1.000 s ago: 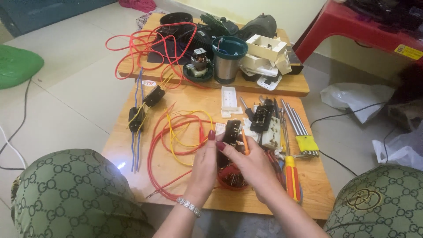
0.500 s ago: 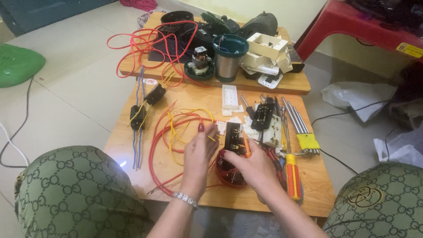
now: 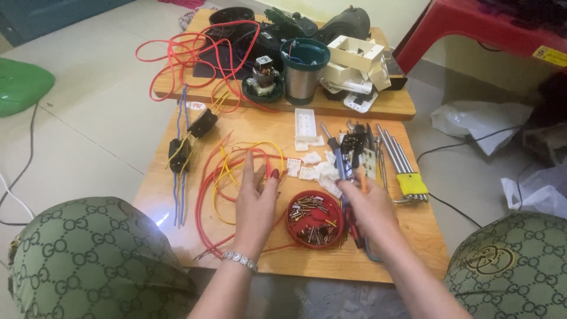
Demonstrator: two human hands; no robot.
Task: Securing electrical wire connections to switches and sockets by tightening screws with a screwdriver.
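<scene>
My left hand (image 3: 255, 204) hovers spread over looped red and yellow wires (image 3: 227, 177). My right hand (image 3: 369, 204) pinches a black switch block (image 3: 352, 145). The round red dish of screws (image 3: 315, 218) sits full between them, so I judge assembly barely begun.

Table (image 3: 177, 177): smooth, lightly glossy wood.
Round dish (image 3: 295, 204): red plastic, holding shiny metal screws.
Hex keys (image 3: 394, 155): bare metal.
Wires (image 3: 207, 189): glossy plastic coating.

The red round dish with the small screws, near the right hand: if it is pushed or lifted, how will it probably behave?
The red round dish looks shallow and flat-bottomed, so it would probably slide, not roll. The heaped screws are loose metal; tilted, they would likely spill. It sits between the left hand and right hand, easily knocked.
</scene>
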